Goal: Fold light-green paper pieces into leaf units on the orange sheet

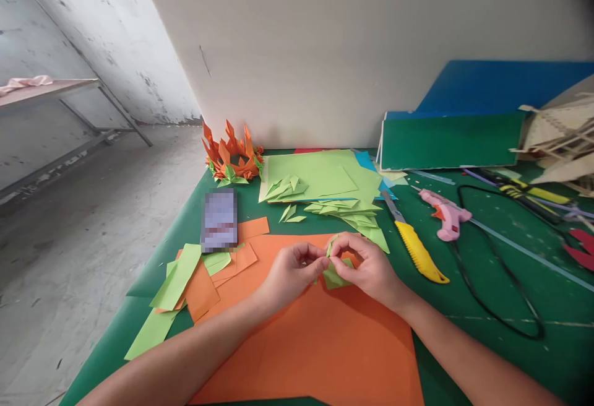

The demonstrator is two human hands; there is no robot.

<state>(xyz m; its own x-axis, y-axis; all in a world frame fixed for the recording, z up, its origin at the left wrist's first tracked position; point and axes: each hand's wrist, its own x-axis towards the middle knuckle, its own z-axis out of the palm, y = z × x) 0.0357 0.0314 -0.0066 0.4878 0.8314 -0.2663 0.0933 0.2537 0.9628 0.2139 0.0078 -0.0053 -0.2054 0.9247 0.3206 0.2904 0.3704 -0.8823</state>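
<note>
My left hand [301, 268] and my right hand [363, 263] meet over a large orange sheet [320, 350]. Between their fingertips they pinch a small folded piece of green paper [330, 246], mostly covered by the fingers. Just under my right hand lies a flat green paper piece [336, 277]. Behind the hands, folded green paper leaves [343, 206] are heaped, with more leaves [288, 187] on a light green sheet [320, 168]. An orange and green folded-paper ring [234, 155] stands at the back left.
Green and orange strips [179, 279] lie at the left near a blurred phone-like object [219, 220]. To the right are a yellow utility knife [417, 248] with its blade out and a pink glue gun [445, 213] with a looping black cord [510, 316]. A white board [297, 53] stands behind.
</note>
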